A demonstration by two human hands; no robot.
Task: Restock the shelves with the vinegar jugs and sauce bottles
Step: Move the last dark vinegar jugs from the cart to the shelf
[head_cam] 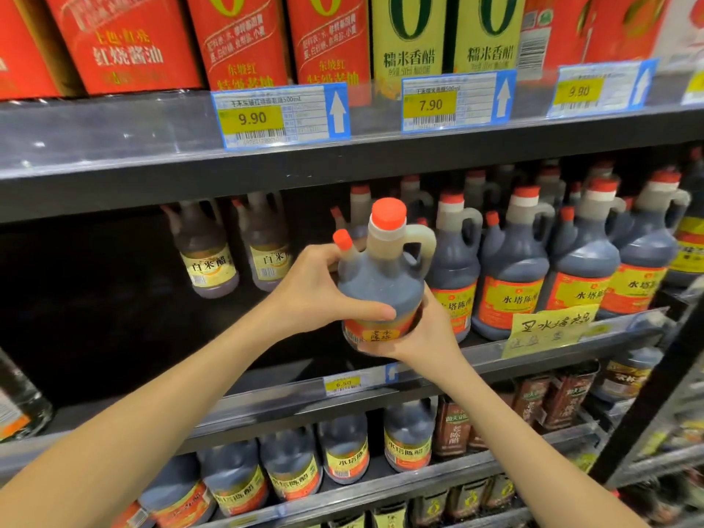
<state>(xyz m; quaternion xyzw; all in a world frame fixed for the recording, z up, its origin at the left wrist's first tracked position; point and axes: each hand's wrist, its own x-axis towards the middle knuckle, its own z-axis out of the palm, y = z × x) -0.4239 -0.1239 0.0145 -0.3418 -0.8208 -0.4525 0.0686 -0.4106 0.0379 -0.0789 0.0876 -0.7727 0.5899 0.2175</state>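
I hold a dark vinegar jug with an orange cap, side spout and handle, upright in front of the middle shelf. My left hand wraps its left side, thumb across the front above the label. My right hand cups its base from below and the right. The jug sits just left of a row of matching dark jugs that fills the shelf's right part. Two smaller jugs with pale labels stand far back on the left of the same shelf.
The top shelf carries red and yellow-green bottles above price tags. A handwritten yellow note hangs on the middle shelf's edge. Below it stand more dark jugs and brown bottles. The middle shelf's left part is dark and open. A black upright post is at right.
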